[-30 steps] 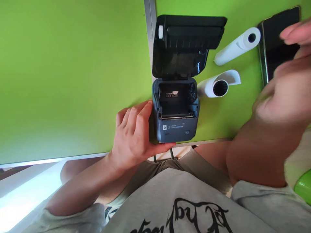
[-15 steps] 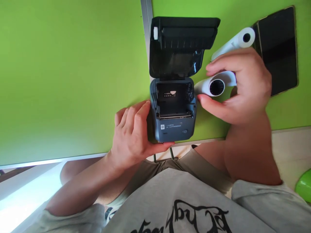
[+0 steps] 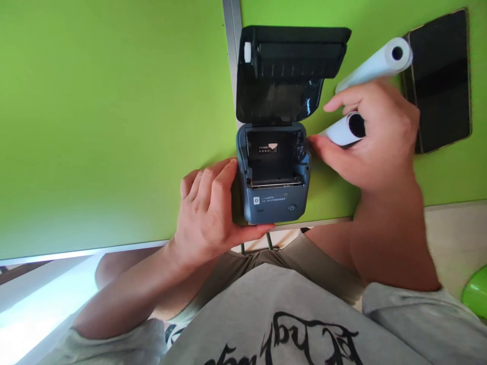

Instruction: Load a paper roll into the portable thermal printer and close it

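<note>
A small grey-blue label printer point(image 3: 274, 195) sits at the near edge of the green table point(image 3: 114, 126), its black lid point(image 3: 291, 71) swung up and its paper bay empty. My left hand point(image 3: 207, 208) grips the printer's left side and front corner. My right hand point(image 3: 375, 134) is closed around a white paper roll point(image 3: 344, 131) just right of the printer, the roll's dark core facing me. A second white roll point(image 3: 375, 65) lies behind that hand, apart from it.
A black phone point(image 3: 441, 81) lies face up at the far right of the table. A metal seam point(image 3: 230, 61) splits the table top behind the printer. A green object point(image 3: 475, 291) shows at the lower right, off the table.
My right hand came down from the far right, closed on the nearer paper roll and lifted it a little, turning it. My left hand and the printer stayed put.
</note>
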{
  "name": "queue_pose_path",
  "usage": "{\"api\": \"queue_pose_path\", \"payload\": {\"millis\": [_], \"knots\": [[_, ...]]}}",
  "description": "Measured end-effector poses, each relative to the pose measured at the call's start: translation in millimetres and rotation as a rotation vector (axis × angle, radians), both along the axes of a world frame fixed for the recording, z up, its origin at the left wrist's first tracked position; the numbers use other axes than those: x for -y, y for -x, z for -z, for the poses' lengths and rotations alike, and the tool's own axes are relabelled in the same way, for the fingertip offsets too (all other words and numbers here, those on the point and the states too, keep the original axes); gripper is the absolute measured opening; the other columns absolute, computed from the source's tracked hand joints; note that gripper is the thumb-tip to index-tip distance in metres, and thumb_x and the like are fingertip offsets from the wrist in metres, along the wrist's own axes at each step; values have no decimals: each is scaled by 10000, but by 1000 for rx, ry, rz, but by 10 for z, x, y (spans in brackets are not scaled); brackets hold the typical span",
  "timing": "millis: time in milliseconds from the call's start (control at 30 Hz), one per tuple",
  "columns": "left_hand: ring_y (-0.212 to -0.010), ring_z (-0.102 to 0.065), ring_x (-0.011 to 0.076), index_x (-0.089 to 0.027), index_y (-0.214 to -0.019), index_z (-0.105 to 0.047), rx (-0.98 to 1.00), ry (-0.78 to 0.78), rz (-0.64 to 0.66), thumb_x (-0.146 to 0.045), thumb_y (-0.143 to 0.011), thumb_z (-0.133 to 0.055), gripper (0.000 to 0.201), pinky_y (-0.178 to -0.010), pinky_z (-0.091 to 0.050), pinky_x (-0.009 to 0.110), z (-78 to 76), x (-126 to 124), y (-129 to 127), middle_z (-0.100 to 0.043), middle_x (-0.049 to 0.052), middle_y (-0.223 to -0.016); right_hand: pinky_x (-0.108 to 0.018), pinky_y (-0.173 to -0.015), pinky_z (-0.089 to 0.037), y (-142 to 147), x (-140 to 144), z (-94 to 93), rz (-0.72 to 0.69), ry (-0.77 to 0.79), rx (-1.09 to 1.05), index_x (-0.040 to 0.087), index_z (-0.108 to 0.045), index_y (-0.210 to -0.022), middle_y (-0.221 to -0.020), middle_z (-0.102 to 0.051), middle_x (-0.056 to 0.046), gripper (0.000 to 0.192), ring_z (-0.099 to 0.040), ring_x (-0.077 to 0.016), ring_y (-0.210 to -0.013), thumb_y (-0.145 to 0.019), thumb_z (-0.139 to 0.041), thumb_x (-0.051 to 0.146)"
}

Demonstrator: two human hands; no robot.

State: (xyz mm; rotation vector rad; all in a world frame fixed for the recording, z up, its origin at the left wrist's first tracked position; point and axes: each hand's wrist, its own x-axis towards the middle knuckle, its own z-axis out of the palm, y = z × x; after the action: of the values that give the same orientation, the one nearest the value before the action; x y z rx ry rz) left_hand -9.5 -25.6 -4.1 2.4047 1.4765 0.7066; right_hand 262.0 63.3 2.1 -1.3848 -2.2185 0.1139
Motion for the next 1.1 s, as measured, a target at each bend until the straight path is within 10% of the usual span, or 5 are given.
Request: {"api": "queue_pose_path", "payload": {"millis": [267, 533, 833, 1100], "knots": [[-1083, -681, 351, -161, -1534, -347, 40, 4, 4, -850, -767, -658, 1077, -931, -469, 486, 0, 2, -2, -680, 191, -1246, -252, -608, -348, 91, 13, -61, 7, 105, -460, 215, -657, -875, -697, -545, 24, 216, -445, -71, -634, -854, -713, 423], [-1083, -687, 355, -167, -1529, -338, 6, 21, 7, -862, -792, -615, 1050, -914, -495, 506, -19, 1, 10, -685, 199, -1240, -251, -602, -390, 49, -76, 123, -196, 185, -810, 307, -656, -1208, -931, -566, -26, 453, -520, -112, -793, -799, -747, 482], [-1046, -695, 335, -146, -1504, -378, 16, -8, 4, -862, -783, -626, 1045, -901, -491, 475, -6, -11, 4, -700, 186, -1198, -198, -624, -413, 194, 72, -98, -178, 313, -768, 198, -547, -881, -910, -589, 31, 421, -521, -44, -760, -725, -887, 392], [-1066, -686, 331, -142, -1503, -370, 9, -9, 12, -869, -792, -606, 1044, -917, -483, 463, -2, -10, 14, -695, 190, -1212, -263, -759, -546, 188, 64, -37, -223, 358, -786, 244, -642, -1262, -1008, -687, -1, 370, -654, -92, -868, -909, -711, 329]]}}
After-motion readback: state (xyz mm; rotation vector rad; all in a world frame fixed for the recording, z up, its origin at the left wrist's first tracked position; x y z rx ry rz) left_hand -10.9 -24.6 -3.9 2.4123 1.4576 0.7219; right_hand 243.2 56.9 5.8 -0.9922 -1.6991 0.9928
